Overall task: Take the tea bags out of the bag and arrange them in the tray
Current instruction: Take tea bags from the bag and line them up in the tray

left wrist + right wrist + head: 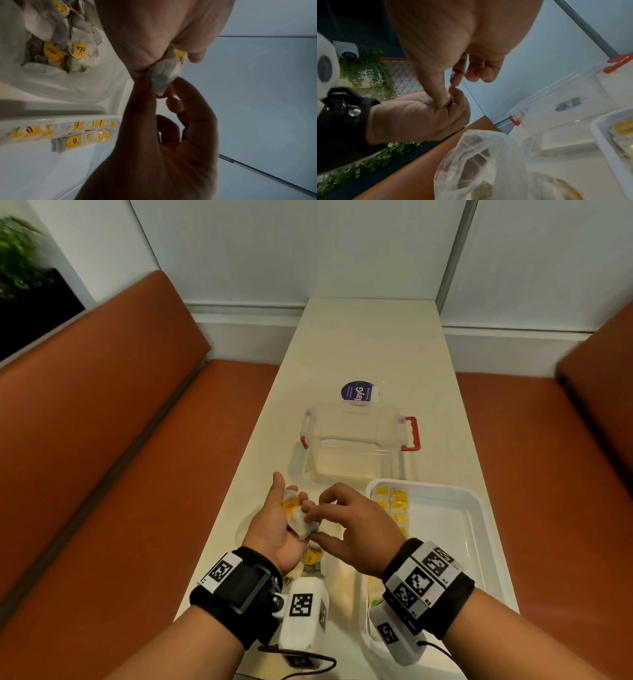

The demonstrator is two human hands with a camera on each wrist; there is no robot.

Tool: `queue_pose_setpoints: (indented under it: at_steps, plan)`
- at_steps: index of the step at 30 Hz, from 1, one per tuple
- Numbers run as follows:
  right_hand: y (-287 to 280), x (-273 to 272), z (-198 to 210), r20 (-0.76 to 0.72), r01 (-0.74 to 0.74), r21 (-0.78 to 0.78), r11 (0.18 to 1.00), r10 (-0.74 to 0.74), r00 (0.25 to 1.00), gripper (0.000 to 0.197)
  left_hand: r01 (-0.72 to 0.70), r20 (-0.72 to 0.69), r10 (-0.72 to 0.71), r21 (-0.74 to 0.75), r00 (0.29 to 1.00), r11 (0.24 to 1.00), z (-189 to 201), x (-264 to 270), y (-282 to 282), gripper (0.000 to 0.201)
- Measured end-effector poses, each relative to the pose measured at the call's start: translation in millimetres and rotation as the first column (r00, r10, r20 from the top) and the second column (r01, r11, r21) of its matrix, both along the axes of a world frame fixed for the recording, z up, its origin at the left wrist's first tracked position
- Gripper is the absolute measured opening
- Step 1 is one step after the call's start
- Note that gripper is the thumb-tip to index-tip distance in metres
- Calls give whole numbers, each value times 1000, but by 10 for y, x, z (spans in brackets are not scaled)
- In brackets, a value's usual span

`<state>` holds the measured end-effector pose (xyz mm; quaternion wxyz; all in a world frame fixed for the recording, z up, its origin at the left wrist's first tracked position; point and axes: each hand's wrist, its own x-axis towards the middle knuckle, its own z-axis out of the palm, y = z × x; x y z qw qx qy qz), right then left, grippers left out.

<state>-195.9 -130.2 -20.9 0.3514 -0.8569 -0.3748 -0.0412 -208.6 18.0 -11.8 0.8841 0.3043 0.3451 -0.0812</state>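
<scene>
Now the left hand [274, 529] cups soft, light tea bags [297, 517]; the right hand [356, 529] fingers pinch one's corner, best held gently.

From my remote view, one yellow tag [79, 50] among the tea bags in the bag read "TEA". In the tray, one tag [101, 122] read "RELAX", and a red brand oval sat on another tag [74, 140], its lettering too small for me to read. A purple round sticker [357, 393] behind the clear box showed "layG", partly cut off. The wrist-band markers carried only black-and-white code patterns.
</scene>
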Motion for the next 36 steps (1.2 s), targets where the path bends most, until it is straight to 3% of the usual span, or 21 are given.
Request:
queue_pose_setpoints:
  at_steps: [3,8,13,15,18,21,28,30,36]
  plan:
    - [2,-12,8,54,26,10,1000,-27,998,16,-6,-9,6,-17,1000,1000,-10,-2,-10,44]
    - [-29,5,55,-225,69,156,985,-33,974,8,-48,-29,48,6,998,999,-31,-11,-17,41]
    - [-80,57,144,-591,167,279,946,32,806,9,-58,-69,64,84,996,995,-37,-9,-40,34]
    - [-93,80,169,-681,217,354,910,92,726,8,-32,-85,40,92,996,995,-57,-18,-24,30]
    - [-110,96,179,-740,271,349,897,86,667,8,-11,-104,14,36,994,999,-97,-31,6,30]
    - [-116,76,147,-727,271,267,925,9,686,10,-2,-121,3,14,993,1000,-116,-28,8,32]
    - [26,-23,159,-389,85,-5,996,-80,918,19,4,-88,19,260,996,966,-64,9,-108,45]
    - [68,-27,156,-346,76,-108,991,-109,932,28,-10,-53,24,250,998,968,-21,2,-151,41]
    - [98,-26,216,-228,128,-190,973,-170,959,16,-101,-7,101,59,995,993,0,5,-130,40]
